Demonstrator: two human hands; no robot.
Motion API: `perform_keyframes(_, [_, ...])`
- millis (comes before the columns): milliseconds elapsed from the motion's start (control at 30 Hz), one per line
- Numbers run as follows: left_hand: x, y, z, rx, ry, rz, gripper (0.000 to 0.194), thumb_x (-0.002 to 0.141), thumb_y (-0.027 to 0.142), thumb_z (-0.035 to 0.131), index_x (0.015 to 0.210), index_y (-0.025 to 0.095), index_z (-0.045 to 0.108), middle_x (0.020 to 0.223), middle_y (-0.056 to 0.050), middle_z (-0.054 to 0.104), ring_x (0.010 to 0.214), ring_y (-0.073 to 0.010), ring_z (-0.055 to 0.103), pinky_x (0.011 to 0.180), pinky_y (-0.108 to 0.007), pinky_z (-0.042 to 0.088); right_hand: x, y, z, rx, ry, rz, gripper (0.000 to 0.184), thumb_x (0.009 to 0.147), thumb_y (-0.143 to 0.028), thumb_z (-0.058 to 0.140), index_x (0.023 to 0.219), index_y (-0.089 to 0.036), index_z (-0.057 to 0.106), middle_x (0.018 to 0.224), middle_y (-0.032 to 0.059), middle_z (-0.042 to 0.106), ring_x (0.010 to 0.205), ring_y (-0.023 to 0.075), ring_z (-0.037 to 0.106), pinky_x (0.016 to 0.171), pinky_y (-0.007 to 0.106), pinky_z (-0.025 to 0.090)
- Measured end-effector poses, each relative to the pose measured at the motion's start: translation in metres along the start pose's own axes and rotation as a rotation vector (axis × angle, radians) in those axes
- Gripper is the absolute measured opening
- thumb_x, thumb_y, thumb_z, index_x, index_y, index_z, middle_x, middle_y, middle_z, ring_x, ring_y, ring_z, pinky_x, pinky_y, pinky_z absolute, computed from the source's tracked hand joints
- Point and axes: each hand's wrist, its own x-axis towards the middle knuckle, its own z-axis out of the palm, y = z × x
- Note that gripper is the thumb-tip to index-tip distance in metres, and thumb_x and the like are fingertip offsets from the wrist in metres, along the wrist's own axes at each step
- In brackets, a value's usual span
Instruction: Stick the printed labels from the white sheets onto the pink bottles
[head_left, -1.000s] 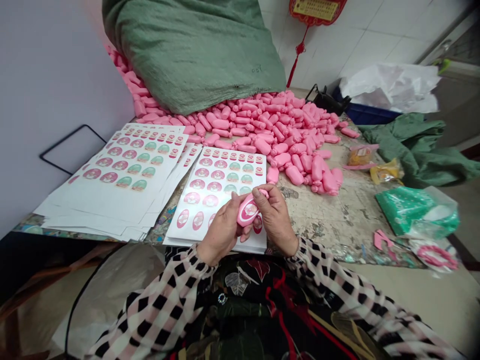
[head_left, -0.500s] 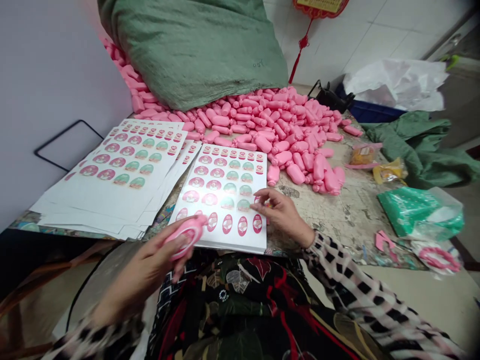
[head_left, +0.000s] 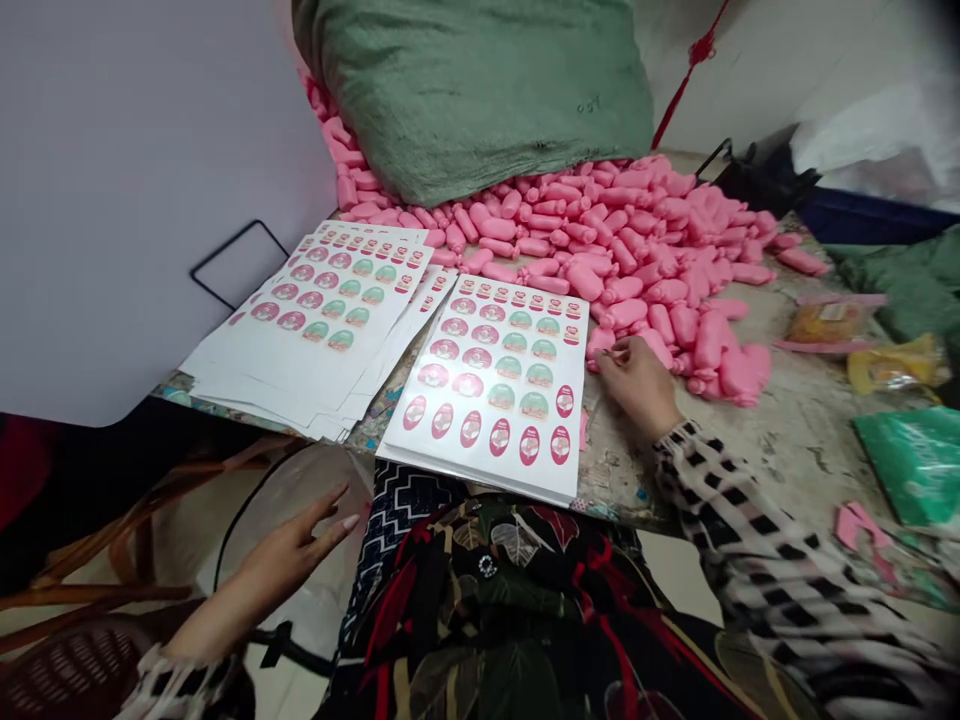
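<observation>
Left hand (head_left: 292,550) is spread; whether the right hand (head_left: 637,385) pinches is unclear. Tugging could roll pink bottles (head_left: 709,338) left onto the sticker sheet (head_left: 491,378).

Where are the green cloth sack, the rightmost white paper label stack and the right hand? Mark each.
Green cloth sack (head_left: 495,100): head view, middle of its front.
White paper label stack (head_left: 487,378): head view, middle of top sheet.
Right hand (head_left: 637,384): head view, back of the hand.

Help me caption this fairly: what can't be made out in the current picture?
In the head view:
Stickers: fine print too small to read.
Right hand: it blocks sight of whether it grips a pink bottle.
Green sack: hides what lies beneath it.
Green packet: cut off by the right edge.
</observation>
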Motion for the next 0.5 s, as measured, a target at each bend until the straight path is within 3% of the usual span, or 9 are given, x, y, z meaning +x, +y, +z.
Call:
perform_keyframes(100, [0.006,0.023,0.001,-0.046,-0.022,0.063,0.071,0.073,0.062,0.049,0.127,0.017,0.054,0.119,-0.013,0.064,0.107,-0.0315,0.060,0.093,-0.040,0.044,0.008,-0.008,0.005,-0.024,-0.026,0.074,0.045,0.077,-0.053,0.048,0.102,-0.016,0.055,0.088,0.0113,0.066,0.074,0.0242,0.058,0.059,0.031,0.037])
perform_keyframes(267, [0.012,0.044,-0.002,-0.149,-0.087,0.122,0.066,0.070,0.062,0.054,0.120,0.020,0.061,0.119,-0.009,0.064,0.109,-0.0326,0.059,0.097,-0.042,0.042,0.012,-0.004,0.003,0.060,-0.110,0.122,0.049,0.068,-0.050,0.058,0.104,-0.016,0.053,0.085,0.0087,0.066,0.073,0.0238,0.059,0.059,0.030,0.038])
perform_keyframes(433, [0.007,0.074,-0.007,-0.348,-0.298,0.247,0.049,0.074,0.054,0.059,0.116,0.030,0.063,0.126,-0.002,0.061,0.118,-0.0273,0.053,0.102,-0.039,0.037,0.003,0.009,-0.011,0.198,-0.131,0.105,0.047,0.065,-0.044,0.064,0.103,-0.018,0.055,0.074,0.0020,0.062,0.063,0.0185,0.055,0.058,0.028,0.037])
perform_keyframes(500, [0.004,0.094,-0.009,-0.442,-0.394,0.270,0.044,0.077,0.050,0.059,0.117,0.032,0.062,0.122,-0.002,0.063,0.110,-0.0253,0.058,0.098,-0.039,0.041,-0.007,0.009,-0.020,0.349,-0.118,0.113,0.045,0.065,-0.043,0.067,0.100,-0.018,0.055,0.068,-0.0009,0.058,0.059,0.0166,0.053,0.055,0.027,0.037])
